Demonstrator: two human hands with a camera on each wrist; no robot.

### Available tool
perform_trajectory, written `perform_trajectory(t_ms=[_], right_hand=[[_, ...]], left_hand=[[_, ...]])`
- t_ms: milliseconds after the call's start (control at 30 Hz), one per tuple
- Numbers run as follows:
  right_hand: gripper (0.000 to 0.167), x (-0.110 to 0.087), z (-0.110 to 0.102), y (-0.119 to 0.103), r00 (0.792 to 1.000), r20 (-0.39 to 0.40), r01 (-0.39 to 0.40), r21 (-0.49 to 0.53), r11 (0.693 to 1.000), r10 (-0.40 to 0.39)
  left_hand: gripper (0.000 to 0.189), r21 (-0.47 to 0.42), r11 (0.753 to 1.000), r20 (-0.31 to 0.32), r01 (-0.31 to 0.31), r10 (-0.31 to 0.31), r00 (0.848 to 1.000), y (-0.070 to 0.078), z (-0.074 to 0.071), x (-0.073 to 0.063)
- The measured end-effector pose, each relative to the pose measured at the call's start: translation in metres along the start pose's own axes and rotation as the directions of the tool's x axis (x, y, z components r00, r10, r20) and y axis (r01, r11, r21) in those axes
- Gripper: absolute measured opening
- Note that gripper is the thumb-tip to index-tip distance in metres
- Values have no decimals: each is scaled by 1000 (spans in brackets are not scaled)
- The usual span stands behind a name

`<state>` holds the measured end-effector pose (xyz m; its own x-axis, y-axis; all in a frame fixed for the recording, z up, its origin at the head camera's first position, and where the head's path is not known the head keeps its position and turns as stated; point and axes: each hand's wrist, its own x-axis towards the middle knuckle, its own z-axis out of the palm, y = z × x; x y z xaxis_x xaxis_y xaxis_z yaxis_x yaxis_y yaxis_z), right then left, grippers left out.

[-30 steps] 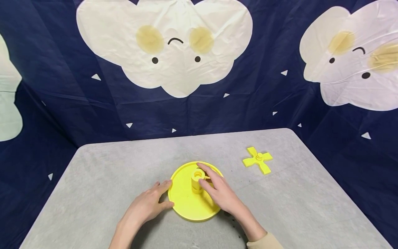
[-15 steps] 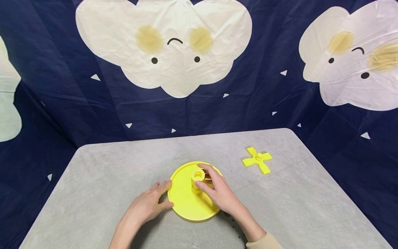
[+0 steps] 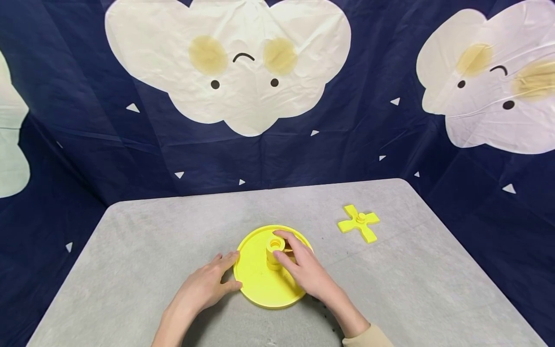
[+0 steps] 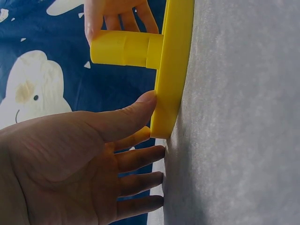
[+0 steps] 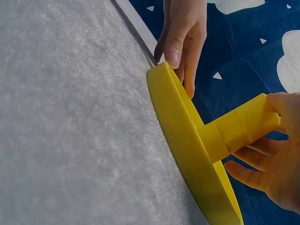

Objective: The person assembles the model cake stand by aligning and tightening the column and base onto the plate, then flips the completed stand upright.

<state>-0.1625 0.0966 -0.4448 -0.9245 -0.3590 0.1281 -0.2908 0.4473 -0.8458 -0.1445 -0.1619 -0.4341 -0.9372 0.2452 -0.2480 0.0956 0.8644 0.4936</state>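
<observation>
A round yellow tray (image 3: 253, 286) with a raised rim lies flat on the grey table. From its middle rises an upright, hollow yellow cylinder (image 3: 272, 260), and the left wrist view shows a stepped collar where the cylinder (image 4: 124, 48) meets the tray. My right hand (image 3: 307, 270) pinches the cylinder's upper end between thumb and fingers; its other fingers spread beside it, low over the tray, in the right wrist view. My left hand (image 3: 207, 283) touches the tray's left rim with thumb and fingertips, its fingers nearly straight.
A flat yellow cross-shaped piece (image 3: 360, 220) with a short central peg lies at the table's back right. The grey table (image 3: 151, 241) has rounded far corners. Behind and beside it hangs a dark blue cloth (image 3: 217, 154) with white clouds and small triangles.
My right hand's fingers and thumb have shifted slightly around the cylinder's top, turning a little one way and back. The left hand, tray and cross-shaped piece stay put.
</observation>
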Motion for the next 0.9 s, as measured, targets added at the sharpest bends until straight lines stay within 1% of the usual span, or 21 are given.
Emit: perform_trajectory(t_ms=[200,300,500,567,733,833,900], right_hand=[[57,-1,0,1,1000,-25,3,0,1000,-3],[58,-1,-1,1,1000,-12,5,-4,1000,-5],[52,0,-2,0,1000,26,-3,-23,1000,4],[51,0,-1,0,1000,21,6,-24,1000,-5],[50,0,0,1,1000,-14,-2,0,1000,2],[53,0,1,1,1000,-20,-14,10,1000,14],[55,-1,1,0,1000,-18,-2,15,1000,2]], left_hand=[[74,-1,1000,-2,-3,3,1000,0,0,0],[74,0,1000,-4,-4,4,1000,-1,0,0],[74,5,1000,-2,1,-1,1000,-1,0,1],[74,4,1000,1,2,-2,1000,-1,0,1],[74,3,1000,-1,-4,4,1000,-1,0,1],[74,3,1000,-6,-6,6,1000,-1,0,1],[74,3,1000,-6,-4,4,1000,-1,1,0]])
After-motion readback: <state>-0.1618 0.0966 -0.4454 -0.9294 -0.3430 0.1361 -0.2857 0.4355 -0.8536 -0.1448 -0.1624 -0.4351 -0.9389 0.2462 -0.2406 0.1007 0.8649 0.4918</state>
